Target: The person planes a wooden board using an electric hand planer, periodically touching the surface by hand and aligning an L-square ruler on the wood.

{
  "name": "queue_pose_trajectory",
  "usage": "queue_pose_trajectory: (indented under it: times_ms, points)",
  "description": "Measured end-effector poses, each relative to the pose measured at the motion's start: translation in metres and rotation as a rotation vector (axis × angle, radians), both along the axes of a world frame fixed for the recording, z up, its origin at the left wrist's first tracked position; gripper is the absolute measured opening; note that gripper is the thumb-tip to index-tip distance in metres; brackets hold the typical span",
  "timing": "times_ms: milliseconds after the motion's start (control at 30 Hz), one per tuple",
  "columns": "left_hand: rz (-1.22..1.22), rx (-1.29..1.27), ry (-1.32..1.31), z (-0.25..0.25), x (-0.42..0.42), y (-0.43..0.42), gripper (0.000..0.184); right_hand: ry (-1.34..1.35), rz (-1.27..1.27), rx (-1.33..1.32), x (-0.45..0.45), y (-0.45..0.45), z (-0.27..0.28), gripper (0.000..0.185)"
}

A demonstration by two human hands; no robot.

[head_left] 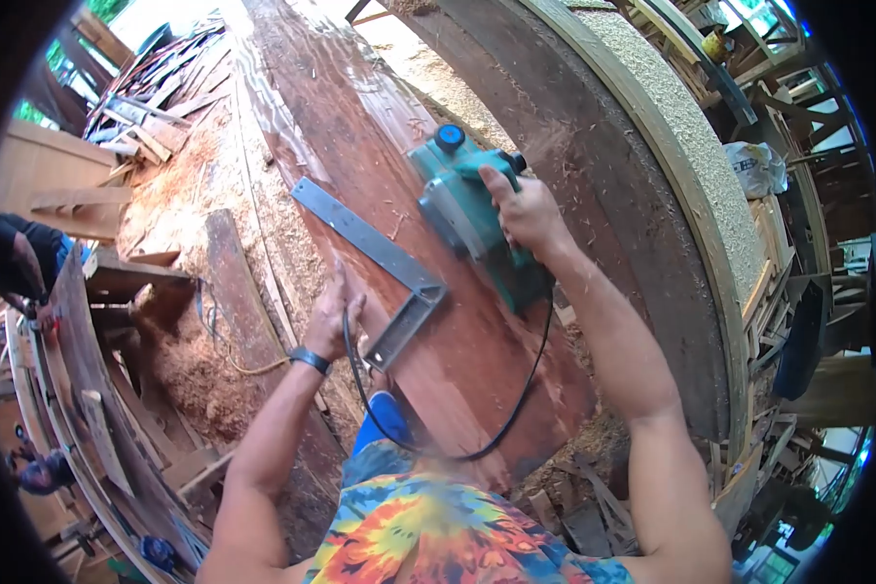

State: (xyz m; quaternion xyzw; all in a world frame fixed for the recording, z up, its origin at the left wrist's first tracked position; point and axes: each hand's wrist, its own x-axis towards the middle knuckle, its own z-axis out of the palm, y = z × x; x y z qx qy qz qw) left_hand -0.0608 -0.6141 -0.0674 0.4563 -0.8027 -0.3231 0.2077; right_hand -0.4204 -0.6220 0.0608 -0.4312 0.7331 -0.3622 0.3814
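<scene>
A green electric planer [472, 200] rests on a wide reddish-brown plank [360, 117], and my right hand [526, 209] is wrapped round its handle. A metal try square [380, 248] lies on the plank to the left of the planer, its thick arm toward me. My left hand [339, 310] is at the plank's left edge beside the square, fingers pointing away from me; whether it grips the edge is unclear. From the planer a black cable [501, 433] loops across the plank and past my left hand.
A dark curved board [594, 165] stretches along the right. Wood shavings [190, 380] and a narrow board [238, 292] lie at the left. Another person [19, 258] is at the far left near stacked planks [78, 341]. Scrap wood [156, 127] is piled at the upper left.
</scene>
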Motion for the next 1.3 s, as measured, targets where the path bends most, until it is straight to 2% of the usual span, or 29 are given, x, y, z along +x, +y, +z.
queue_pose_trajectory:
  times_ms: [67, 133, 167, 300, 433, 533, 567, 633, 700, 867, 967, 1033, 1133, 1167, 1300]
  points:
    - [0.007, -0.006, -0.029, 0.001, 0.001, 0.001, 0.078, -0.017, -0.013, 0.011, 0.006, -0.041, 0.003, 0.063]
    - [-0.019, -0.088, 0.05, -0.007, 0.004, -0.003, 0.078, -0.068, -0.029, 0.023, 0.016, -0.079, 0.009, 0.062]
    - [-0.015, 0.103, 0.021, -0.002, 0.009, -0.004, 0.079, -0.066, -0.042, 0.026, 0.022, -0.102, 0.012, 0.061]
    - [-0.079, -0.095, 0.114, -0.014, 0.016, -0.01, 0.08, -0.045, -0.024, -0.011, 0.033, -0.197, 0.007, 0.062]
    - [-0.17, -0.003, 0.104, -0.004, 0.029, -0.02, 0.079, 0.007, -0.007, -0.032, 0.041, -0.27, 0.006, 0.067]
    - [-0.281, -0.212, 0.068, 0.002, 0.046, -0.037, 0.077, -0.035, 0.007, -0.041, 0.045, -0.294, 0.009, 0.07]
    - [-0.322, -0.06, 0.098, 0.008, 0.06, -0.041, 0.073, -0.079, 0.02, -0.033, 0.044, -0.292, 0.008, 0.07]
    - [-0.202, 0.081, 0.1, 0.015, 0.086, -0.041, 0.066, -0.136, 0.038, -0.011, 0.041, -0.286, 0.006, 0.068]
    - [-0.063, 0.214, 0.073, 0.033, 0.116, -0.044, 0.059, -0.164, 0.046, 0.023, 0.034, -0.263, 0.001, 0.066]
    - [0.189, 0.169, 0.247, 0.014, 0.202, -0.071, 0.058, -0.189, -0.017, 0.092, 0.028, -0.145, 0.014, 0.058]
    - [0.322, 0.181, 0.403, 0.027, 0.227, -0.087, 0.058, -0.225, -0.027, 0.117, 0.017, -0.058, 0.016, 0.059]
    - [0.42, 0.276, 0.498, 0.047, 0.224, -0.092, 0.06, -0.208, -0.055, 0.117, 0.011, 0.0, 0.016, 0.06]
    - [0.482, 0.273, 0.499, 0.062, 0.207, -0.109, 0.061, -0.226, -0.072, 0.139, 0.001, 0.077, 0.016, 0.063]
    - [0.513, 0.265, 0.571, 0.063, 0.193, -0.116, 0.058, -0.21, -0.092, 0.15, -0.001, 0.098, 0.014, 0.065]
    - [0.412, 0.135, 0.572, 0.055, 0.145, -0.143, 0.054, -0.181, -0.095, 0.157, -0.006, 0.143, 0.018, 0.072]
